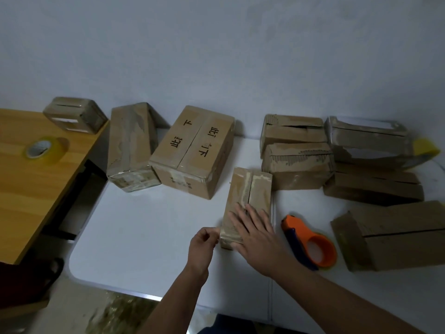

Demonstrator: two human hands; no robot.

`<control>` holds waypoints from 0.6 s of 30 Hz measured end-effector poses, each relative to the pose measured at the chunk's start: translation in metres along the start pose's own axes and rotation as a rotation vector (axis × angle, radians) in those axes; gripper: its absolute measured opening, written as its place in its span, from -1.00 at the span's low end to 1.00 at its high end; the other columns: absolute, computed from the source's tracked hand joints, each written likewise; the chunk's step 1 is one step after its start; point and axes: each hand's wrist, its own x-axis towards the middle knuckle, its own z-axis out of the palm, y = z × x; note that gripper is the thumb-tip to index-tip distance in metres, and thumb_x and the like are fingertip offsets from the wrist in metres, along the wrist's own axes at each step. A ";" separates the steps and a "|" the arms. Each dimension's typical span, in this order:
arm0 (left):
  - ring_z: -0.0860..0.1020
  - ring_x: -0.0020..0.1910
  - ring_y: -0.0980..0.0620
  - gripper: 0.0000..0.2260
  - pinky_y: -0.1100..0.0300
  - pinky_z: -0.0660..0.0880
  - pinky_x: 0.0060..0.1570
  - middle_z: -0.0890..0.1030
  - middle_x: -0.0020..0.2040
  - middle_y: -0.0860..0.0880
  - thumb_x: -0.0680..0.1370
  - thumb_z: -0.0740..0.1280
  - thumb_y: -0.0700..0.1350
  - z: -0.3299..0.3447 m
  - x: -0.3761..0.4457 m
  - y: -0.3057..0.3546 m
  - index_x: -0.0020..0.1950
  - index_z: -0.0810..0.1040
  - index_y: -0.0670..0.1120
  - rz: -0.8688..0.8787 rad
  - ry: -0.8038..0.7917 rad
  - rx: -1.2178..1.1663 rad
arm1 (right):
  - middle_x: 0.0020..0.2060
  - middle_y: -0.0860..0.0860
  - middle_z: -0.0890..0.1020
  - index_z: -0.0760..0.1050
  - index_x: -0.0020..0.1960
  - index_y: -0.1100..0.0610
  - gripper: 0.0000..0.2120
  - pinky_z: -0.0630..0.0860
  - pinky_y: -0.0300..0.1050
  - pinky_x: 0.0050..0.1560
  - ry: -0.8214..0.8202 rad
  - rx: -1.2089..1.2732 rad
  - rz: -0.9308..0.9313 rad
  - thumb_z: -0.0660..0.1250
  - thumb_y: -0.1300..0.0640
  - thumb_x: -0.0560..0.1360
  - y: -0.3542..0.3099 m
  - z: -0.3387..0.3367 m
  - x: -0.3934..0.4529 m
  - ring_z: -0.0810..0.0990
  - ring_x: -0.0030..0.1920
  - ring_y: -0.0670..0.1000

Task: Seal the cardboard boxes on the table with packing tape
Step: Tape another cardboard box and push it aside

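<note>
On the far left you have a wooden bench [31, 189] carrying a yellowish tape roll [44, 150] lying flat, and a small taped box [74, 115] at its far corner; beside it on the white bench [144, 237] a long taped box [131, 145] lies touching a larger printed box [195, 150], both against the wall; your left hand [202, 247] sits at the near left corner of the narrow box [246, 203], fingers curled, thumb and fingertips pinching at the tape on that corner; the narrow box lies lengthwise away from you in the middle of the white bench, its top seam running down the centre under a strip of tape; your right hand [257, 235] lies flat on the near end of its top, fingers spread and straight, pressing down, forearm coming in from the lower right; just right of that hand the orange tape dispenser [310, 242] lies on its side, apart from the box; further right a cluster of unsealed boxes [337, 153] with open seams sits near the wall, a second tape roll [423, 150] at its far right edge, and another slit-topped box [397, 237] lies nearest you on the right.
</note>
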 end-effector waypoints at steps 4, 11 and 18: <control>0.51 -0.14 0.05 -0.91 0.23 0.45 -0.07 0.60 -0.08 -0.06 0.62 0.26 -0.19 0.001 0.003 0.000 -0.01 0.54 -0.16 -0.029 -0.028 0.109 | 0.57 0.04 0.07 0.08 0.57 0.05 -0.32 -0.01 0.17 0.45 0.008 0.008 0.003 0.04 -0.22 0.53 -0.001 -0.001 0.000 0.07 0.55 0.12; 0.53 0.16 -0.05 -0.86 0.09 0.45 0.16 0.32 0.26 0.04 0.62 0.29 -0.06 0.003 0.009 -0.006 0.17 0.43 0.01 -0.022 0.036 0.211 | 0.56 0.04 0.10 0.11 0.56 0.06 -0.32 0.00 0.17 0.45 0.002 0.012 0.007 0.01 -0.24 0.53 -0.001 -0.002 0.001 0.09 0.54 0.12; 0.59 0.07 0.04 -0.87 0.31 0.43 -0.13 0.64 0.07 0.04 0.63 0.26 -0.12 -0.006 0.010 -0.008 0.06 0.60 0.00 0.087 0.136 0.382 | 0.57 0.04 0.08 0.10 0.56 0.05 -0.31 0.00 0.15 0.44 -0.028 0.010 0.011 0.01 -0.24 0.52 0.000 -0.003 -0.001 0.08 0.55 0.12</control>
